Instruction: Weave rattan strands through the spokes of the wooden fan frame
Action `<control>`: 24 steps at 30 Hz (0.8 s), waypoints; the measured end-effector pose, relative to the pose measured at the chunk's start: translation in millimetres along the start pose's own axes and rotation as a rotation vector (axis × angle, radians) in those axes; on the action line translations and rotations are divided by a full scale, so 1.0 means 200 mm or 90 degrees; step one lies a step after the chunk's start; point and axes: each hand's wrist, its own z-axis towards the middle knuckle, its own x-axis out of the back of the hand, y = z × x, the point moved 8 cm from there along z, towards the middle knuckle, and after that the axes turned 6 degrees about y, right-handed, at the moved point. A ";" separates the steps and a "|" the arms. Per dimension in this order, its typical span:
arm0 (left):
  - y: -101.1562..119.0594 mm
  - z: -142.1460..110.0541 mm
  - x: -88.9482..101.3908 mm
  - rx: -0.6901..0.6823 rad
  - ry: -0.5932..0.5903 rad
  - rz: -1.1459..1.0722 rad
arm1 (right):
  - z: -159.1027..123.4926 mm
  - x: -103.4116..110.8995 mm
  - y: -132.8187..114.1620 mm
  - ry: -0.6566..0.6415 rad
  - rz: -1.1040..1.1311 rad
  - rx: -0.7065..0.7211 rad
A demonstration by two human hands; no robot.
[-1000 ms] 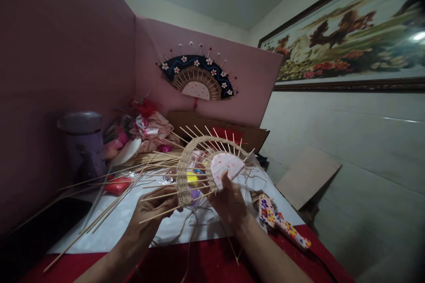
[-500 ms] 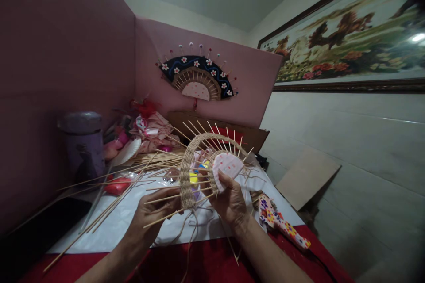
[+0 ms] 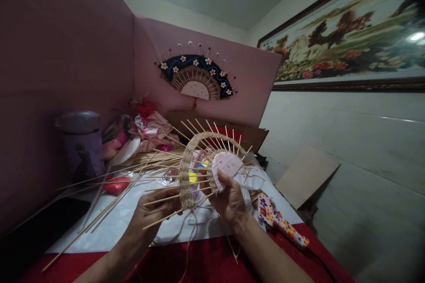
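Observation:
Both my hands hold a half-round woven fan frame of thin wooden sticks with two bands of twine. At its centre is a pale pink half-disc with red spots. My right hand pinches this half-disc, its thumb on the front and the other fingers behind. My left hand is closed at the lower left, fingers around the stick ends by the outer band; its fingertips are partly behind the frame. Loose twine hangs from the frame's lower end.
A flower-patterned glue gun lies on the right with its cord. Bundled sticks, a red packet and a purple canister are on the left. A finished dark fan hangs on the pink board behind. White sheet covers red cloth.
The hands and the fan frame keep the same hold and pose. The whole view has shifted very slightly.

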 end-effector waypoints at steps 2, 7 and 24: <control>0.00 0.00 0.00 0.003 -0.006 -0.002 | 0.00 0.00 0.00 -0.004 -0.002 0.005; 0.00 -0.01 0.00 0.015 -0.002 -0.004 | 0.00 -0.01 0.00 -0.017 -0.007 -0.003; -0.06 0.01 0.02 0.057 0.020 -0.026 | -0.01 -0.02 -0.01 0.009 -0.010 0.004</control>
